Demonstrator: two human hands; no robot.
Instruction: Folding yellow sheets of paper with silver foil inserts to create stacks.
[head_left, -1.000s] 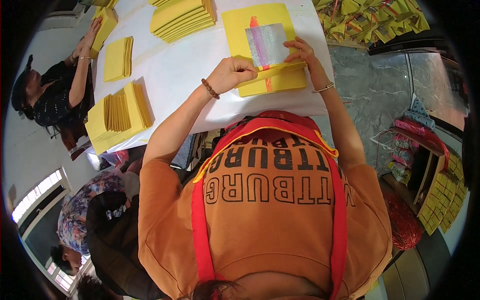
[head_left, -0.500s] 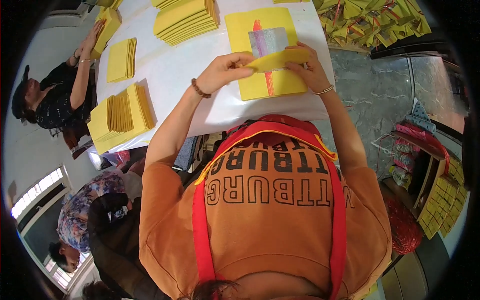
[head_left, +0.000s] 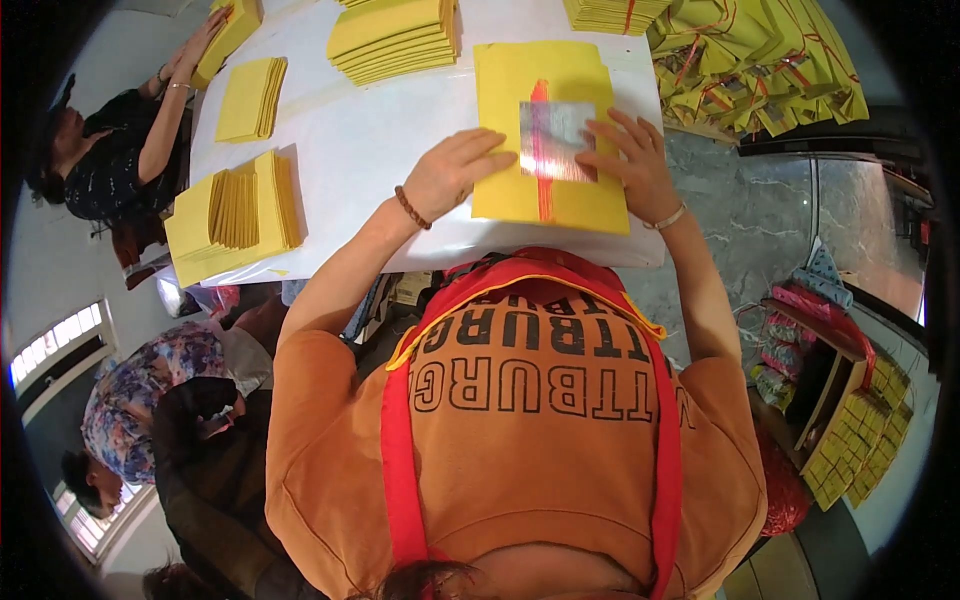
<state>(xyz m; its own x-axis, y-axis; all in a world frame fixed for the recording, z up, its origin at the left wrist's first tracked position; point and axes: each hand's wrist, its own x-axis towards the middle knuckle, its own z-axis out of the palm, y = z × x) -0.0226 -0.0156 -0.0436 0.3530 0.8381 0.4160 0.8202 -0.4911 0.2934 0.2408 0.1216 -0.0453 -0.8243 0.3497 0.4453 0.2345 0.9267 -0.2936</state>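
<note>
A stack of yellow paper sheets (head_left: 570,195) lies on the white table (head_left: 350,150) in front of me. The top sheet carries a silver foil square (head_left: 553,140) and a red stripe down its middle. My left hand (head_left: 452,172) rests flat on the sheet's left edge, fingers spread. My right hand (head_left: 628,160) lies flat on the right side, its fingertips touching the foil square. Neither hand grips anything.
More yellow stacks stand behind (head_left: 395,35), to the left (head_left: 250,95) and fanned at the near left (head_left: 235,210). Tied yellow bundles (head_left: 760,60) are piled at the right. Another person (head_left: 110,150) works at the table's left end. A wooden crate (head_left: 835,390) sits on the floor at the right.
Earlier both hands held up and folded a yellow piece at the sheet's near edge. Now the sheet lies flat and both hands press open on it.
</note>
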